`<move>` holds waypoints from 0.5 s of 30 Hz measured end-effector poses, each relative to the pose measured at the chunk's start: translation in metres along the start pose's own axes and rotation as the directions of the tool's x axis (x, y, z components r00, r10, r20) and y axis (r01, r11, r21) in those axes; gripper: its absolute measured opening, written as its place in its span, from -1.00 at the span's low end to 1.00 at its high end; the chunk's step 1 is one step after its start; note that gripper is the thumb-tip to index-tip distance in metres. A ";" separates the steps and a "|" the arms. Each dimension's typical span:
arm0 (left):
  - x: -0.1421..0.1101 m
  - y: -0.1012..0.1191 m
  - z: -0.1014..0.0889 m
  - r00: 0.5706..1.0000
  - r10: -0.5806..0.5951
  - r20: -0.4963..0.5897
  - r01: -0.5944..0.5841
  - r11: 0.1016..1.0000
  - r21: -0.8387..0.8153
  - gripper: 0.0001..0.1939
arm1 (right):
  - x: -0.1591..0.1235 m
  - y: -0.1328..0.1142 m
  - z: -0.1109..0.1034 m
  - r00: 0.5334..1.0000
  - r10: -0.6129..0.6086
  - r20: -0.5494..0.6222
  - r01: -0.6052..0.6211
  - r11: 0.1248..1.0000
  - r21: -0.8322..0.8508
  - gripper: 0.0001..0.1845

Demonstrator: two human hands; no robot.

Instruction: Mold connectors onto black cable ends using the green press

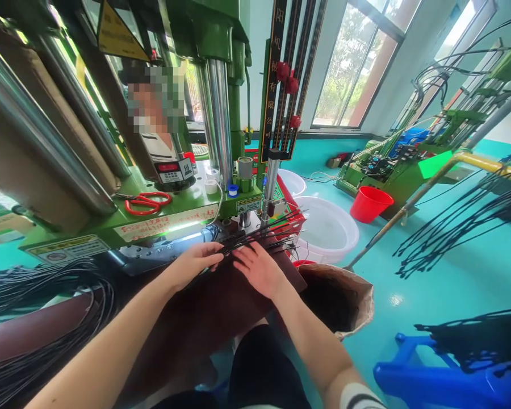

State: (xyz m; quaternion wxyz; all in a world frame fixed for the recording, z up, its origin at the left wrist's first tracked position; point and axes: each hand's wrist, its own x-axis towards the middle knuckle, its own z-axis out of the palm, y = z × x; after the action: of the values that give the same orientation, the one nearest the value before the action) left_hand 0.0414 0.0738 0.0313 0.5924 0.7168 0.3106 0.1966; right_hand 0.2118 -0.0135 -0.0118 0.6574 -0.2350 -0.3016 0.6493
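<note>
Black cables (255,236) at 12 o'clock, over the counter's (238,295) far edge, left hand (198,264) grip pinching them, right hand (262,272) fingers loosely spread against them; step reads as straightening, next move probably calling for gentle separation.

Black legwear (264,366) covers the lap, with a narrow pale strip of cloth (259,407) at its near edge. To the right of the legwear, a white sleeve (355,395) with curved dark stripes ends near the elbow. The left hand (199,261) and right hand (262,272), beyond the legwear, are bare, as are both forearms
</note>
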 end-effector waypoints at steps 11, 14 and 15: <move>-0.033 -0.009 0.029 0.927 -0.107 0.360 0.062 0.989 0.133 -0.83 | 0.014 -0.050 0.020 0.989 -0.148 0.020 0.149 0.964 -0.220 -0.78; -0.060 -0.009 0.039 0.796 -0.208 0.568 0.073 0.965 0.250 -0.84 | -0.014 -0.026 0.030 0.986 0.063 0.157 -0.004 0.936 -0.352 -0.77; -0.068 -0.009 0.043 0.766 -0.205 0.610 0.070 0.969 0.238 -0.81 | -0.023 -0.016 0.033 0.971 0.129 0.202 -0.045 0.926 -0.375 -0.77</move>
State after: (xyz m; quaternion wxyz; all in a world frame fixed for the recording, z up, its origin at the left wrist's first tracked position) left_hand 0.0178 -0.0030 0.0186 0.5994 0.7723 0.1648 -0.1311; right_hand 0.2010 -0.0401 0.0208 0.5342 -0.2926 -0.4789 0.6322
